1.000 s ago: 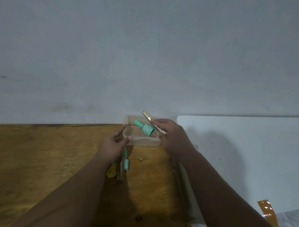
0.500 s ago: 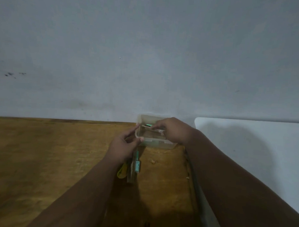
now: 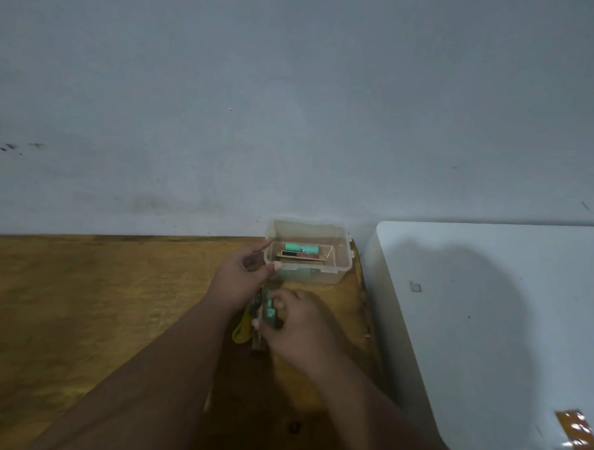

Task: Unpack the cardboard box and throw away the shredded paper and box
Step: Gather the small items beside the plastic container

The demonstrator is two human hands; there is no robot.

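While the left hand (image 3: 242, 277) steadies the tub (image 3: 308, 252) by its near corner, thumb and forefinger pinching the rim, the right hand (image 3: 298, 322) closes its fingers (image 3: 280, 304) on a green item (image 3: 270, 307) lying on the worktop (image 3: 81, 300) just before the tub. Neither the cardboard box nor shredded paper is in view. To do this well, I judge the grip should be firm before lifting, clear the near wall, then set the item beside the bottle (image 3: 301, 248) inside.
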